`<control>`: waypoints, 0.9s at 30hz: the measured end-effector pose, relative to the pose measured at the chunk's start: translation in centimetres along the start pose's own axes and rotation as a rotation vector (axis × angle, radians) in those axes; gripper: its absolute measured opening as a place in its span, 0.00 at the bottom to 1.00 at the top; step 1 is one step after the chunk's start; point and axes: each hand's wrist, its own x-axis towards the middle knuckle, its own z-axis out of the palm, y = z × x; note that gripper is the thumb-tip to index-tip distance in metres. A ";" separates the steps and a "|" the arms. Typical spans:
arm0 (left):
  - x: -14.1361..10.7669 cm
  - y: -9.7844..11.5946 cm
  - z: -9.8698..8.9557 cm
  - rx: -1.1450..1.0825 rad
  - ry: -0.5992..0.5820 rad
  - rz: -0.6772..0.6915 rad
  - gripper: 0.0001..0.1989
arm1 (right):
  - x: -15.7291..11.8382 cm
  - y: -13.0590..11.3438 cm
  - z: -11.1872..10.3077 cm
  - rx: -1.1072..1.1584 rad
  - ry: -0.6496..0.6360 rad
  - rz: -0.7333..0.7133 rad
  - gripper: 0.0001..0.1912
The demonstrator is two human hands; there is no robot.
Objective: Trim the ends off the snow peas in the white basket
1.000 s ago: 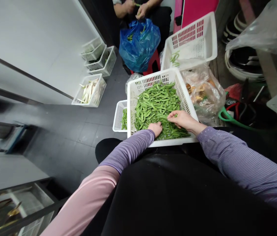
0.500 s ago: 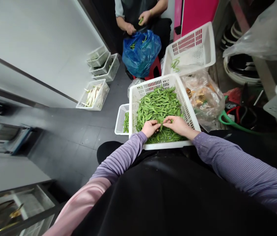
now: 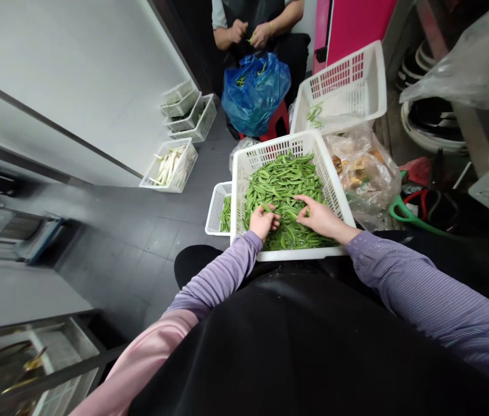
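The person is sitting with a big white basket [image 3: 239,190] on the lap, and lots of green pods [image 3: 285,176] are lying inside it in a heap. The left hand [image 3: 263,223] is curling its fingers in over the near part of the heap. A bit of green is showing by its fingertips, but the picture is too small to tell if the hand is pinching a pod. The right hand [image 3: 321,221] is reaching in from the other side, and its thumb and pointing finger are standing apart, with nothing clear between them. Both hands are staying low and near each other, which is looking like a good way to work, as small bits are then falling back into the basket and not onto the floor [image 3: 158,237]. Going well here is likely meaning taking one pod at a time, holding it softly by its end and not squashing its flat sides. The wrists are best kept off the rim, since the basket is resting on legs and could be tipping if someone is leaning on it. A small white basket [image 3: 213,215] with more pods is sitting just beside the big one, and a clear plastic bag [image 3: 368,173] is lying on the other side.
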 end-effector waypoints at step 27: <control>-1.8 1.2 -0.2 0.076 -0.415 0.008 0.12 | -0.8 -0.8 -0.3 0.183 -0.026 -0.179 0.06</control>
